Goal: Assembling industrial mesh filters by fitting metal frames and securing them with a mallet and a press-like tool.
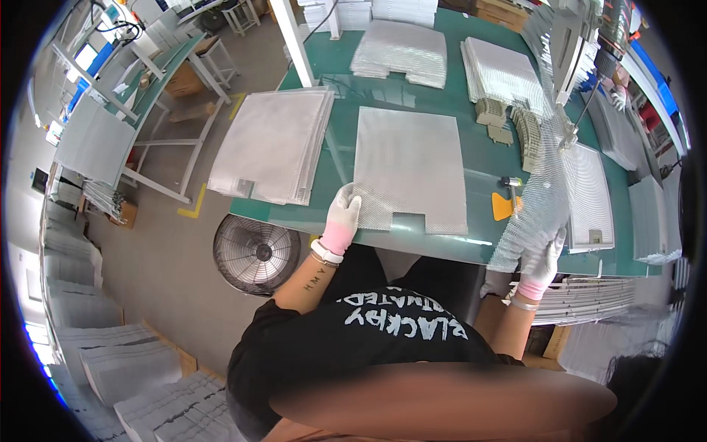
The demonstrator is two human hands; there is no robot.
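My left hand point(343, 217), in a white glove with a pink cuff, pinches the near left corner of a flat white mesh panel point(412, 162) on the green table. That panel has a notch in its near edge. My gloved right hand point(543, 259) grips the lower end of a second, translucent mesh panel point(532, 195). This one stands tilted up off the table at the right and rises toward the metal stand. Between the two panels lie an orange scraper point(502, 207) and a small black-and-green cylinder point(510, 181).
Stacked mesh panels lie on the table point(342, 158): a left stack point(269, 144), a far stack point(401, 51) and a far right stack point(501, 70). Beige segmented blocks point(526, 140) sit near the tilted panel. A metal stand point(582, 51) rises at right. A round fan point(261, 253) stands on the floor.
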